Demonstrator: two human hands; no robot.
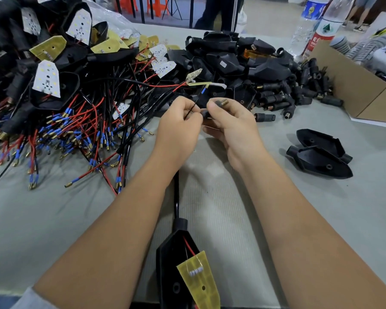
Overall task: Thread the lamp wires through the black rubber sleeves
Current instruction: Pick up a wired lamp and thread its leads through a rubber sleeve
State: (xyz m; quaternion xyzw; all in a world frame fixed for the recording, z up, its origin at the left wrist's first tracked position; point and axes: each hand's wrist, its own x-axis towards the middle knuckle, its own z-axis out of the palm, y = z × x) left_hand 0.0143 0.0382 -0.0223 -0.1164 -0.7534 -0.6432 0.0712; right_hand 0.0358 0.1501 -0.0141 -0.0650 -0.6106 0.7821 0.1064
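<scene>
My left hand pinches a thin black lamp wire that ends in a blue-sleeved terminal pointing up and away. My right hand grips a black rubber sleeve with a brass threaded end showing above my fingers. The wire tip and the sleeve meet between the two hands. Close to me lies a black lamp housing with a yellow circuit board; its cable runs up under my left wrist.
A heap of wired lamp units with red and black leads fills the left. Black housings and loose rubber sleeves pile up behind. Two empty housings lie at the right, beside a cardboard box. Bottles stand far right.
</scene>
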